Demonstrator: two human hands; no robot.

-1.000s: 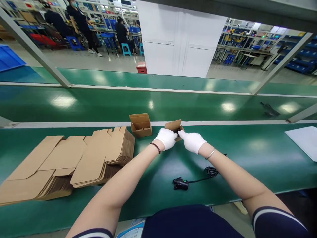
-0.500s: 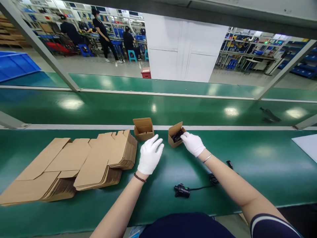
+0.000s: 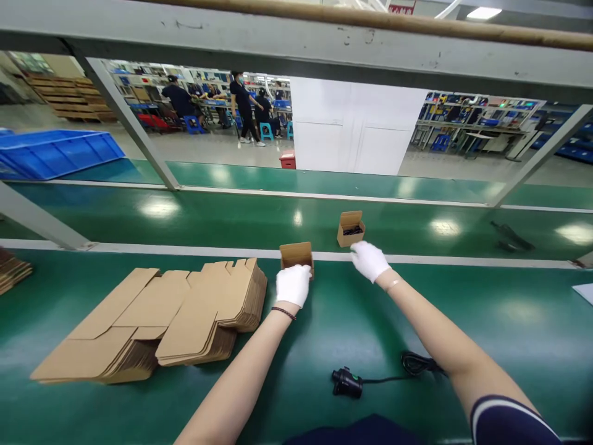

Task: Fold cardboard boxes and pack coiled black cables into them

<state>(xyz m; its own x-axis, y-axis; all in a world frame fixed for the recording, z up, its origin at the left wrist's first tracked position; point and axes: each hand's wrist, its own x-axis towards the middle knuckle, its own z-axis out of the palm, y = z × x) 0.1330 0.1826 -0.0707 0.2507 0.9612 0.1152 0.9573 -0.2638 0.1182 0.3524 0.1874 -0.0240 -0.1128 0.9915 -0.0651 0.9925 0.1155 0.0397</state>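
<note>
The head-worn camera is looking forward and down over the left hand (image 3: 293, 286), right hand (image 3: 369, 260) and green bench (image 3: 514, 321).

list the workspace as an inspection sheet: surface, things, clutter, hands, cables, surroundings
surface: green table, glossy
things: near box, open; far box, open, black contents; black device; flat cardboard, stacked
clutter: white sheet, cut off at right edge
hands: left hand at near box, grip hidden; right hand by far box, contact unclear
cables: device's cord leads to a coil
surroundings: blue bin, white panels, people behind
</note>
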